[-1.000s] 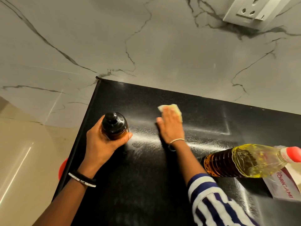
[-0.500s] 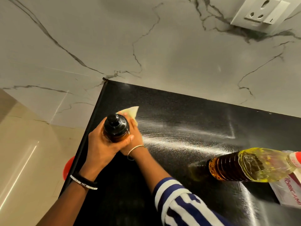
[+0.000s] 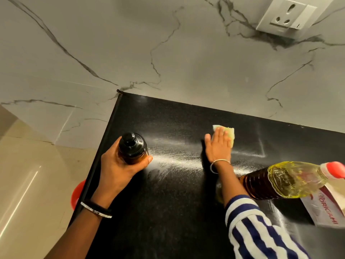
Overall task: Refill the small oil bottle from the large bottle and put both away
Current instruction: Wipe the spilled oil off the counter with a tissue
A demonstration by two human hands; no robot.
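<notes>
My left hand (image 3: 119,165) grips the small amber oil bottle (image 3: 133,148) with its black cap, near the left edge of the black counter (image 3: 168,212). My right hand (image 3: 218,146) lies flat, fingers spread, pressing a pale yellow cloth (image 3: 228,134) onto the counter farther back. The large oil bottle (image 3: 283,180), clear plastic with yellow oil and a red cap, stands at the right, close to my right forearm. Smeared streaks shine on the counter between my hands.
A white carton with red lettering (image 3: 326,208) sits beside the large bottle at the right edge. The marble wall (image 3: 168,53) backs the counter, with a white socket (image 3: 287,17) top right. Something red (image 3: 77,193) shows below the counter's left edge.
My right hand swept the cloth left up to the small bottle, then back right across the counter to about the middle. My left hand kept holding the small bottle.
</notes>
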